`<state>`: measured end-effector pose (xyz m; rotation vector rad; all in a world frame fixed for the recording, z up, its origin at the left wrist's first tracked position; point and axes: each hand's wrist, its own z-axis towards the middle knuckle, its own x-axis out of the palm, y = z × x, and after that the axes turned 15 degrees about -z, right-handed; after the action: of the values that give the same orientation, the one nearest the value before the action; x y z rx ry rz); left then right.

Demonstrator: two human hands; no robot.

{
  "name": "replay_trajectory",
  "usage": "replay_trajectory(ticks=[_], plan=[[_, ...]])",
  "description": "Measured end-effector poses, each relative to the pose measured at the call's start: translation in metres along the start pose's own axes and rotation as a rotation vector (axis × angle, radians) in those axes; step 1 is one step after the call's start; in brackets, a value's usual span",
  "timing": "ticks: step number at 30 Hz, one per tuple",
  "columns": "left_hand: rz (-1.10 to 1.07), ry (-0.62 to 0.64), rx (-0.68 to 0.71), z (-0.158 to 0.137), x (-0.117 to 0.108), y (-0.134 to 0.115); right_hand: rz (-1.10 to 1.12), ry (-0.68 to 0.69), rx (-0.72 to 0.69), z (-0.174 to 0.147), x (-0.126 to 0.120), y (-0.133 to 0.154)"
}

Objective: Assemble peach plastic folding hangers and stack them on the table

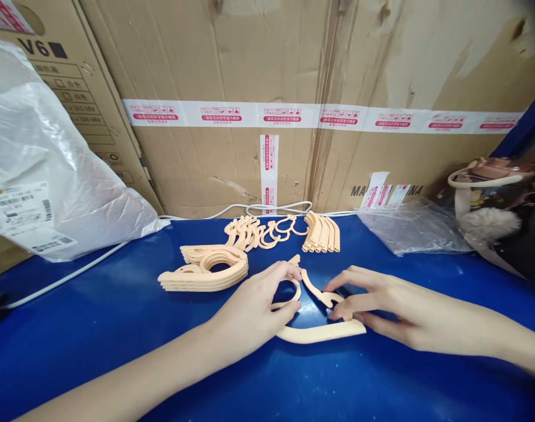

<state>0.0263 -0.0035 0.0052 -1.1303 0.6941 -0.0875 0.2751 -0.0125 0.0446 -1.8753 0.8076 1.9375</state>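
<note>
Cream plastic parts of folding clothes hangers lie before me on the blue table. My left hand (263, 299) closes its fingers and thumb around a curved hanger hook piece (297, 291), partly hidden by the hand. One hanger arm (322, 334) runs rightward from below that hand, low over the tabletop. With bent fingers, my right hand (382, 302) grips the lower end of a second, slimmer curved hanger piece (312, 287). Its upper tip is near my left fingertips. Whether these parts are joined I cannot tell.
Left of my hands sits a stack of folded hangers (206, 272). Behind are loose hooks (250, 231) and a row of hanger arms (322, 231). A white plastic parcel (60, 158), cardboard boxes (214, 64), a white cable (74, 275), a clear bag (412, 228) and a bottle (491, 187) surround the table (118, 334).
</note>
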Motion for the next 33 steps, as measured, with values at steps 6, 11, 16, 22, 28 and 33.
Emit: replay_trajectory(ticks=[6, 11, 16, 22, 28, 33], plan=[[-0.016, -0.030, -0.022, 0.002, 0.001, 0.000, -0.106, -0.144, -0.041, 0.001, 0.015, 0.010], [0.034, -0.032, -0.022, -0.001, 0.003, 0.002, -0.044, -0.109, -0.040, -0.002, 0.011, 0.030], [0.117, -0.029, -0.007, -0.004, 0.005, 0.003, 0.027, -0.074, -0.034, 0.000, 0.010, 0.033], [0.169, 0.009, 0.032, -0.006, 0.005, 0.000, 0.011, -0.129, -0.039, 0.005, 0.021, 0.013], [0.150, -0.022, 0.131, -0.005, 0.002, 0.008, -0.116, -0.245, 0.009, 0.008, 0.027, -0.003], [0.325, 0.068, 0.107, -0.004, 0.001, 0.009, -0.157, -0.313, 0.025, 0.011, 0.030, -0.011]])
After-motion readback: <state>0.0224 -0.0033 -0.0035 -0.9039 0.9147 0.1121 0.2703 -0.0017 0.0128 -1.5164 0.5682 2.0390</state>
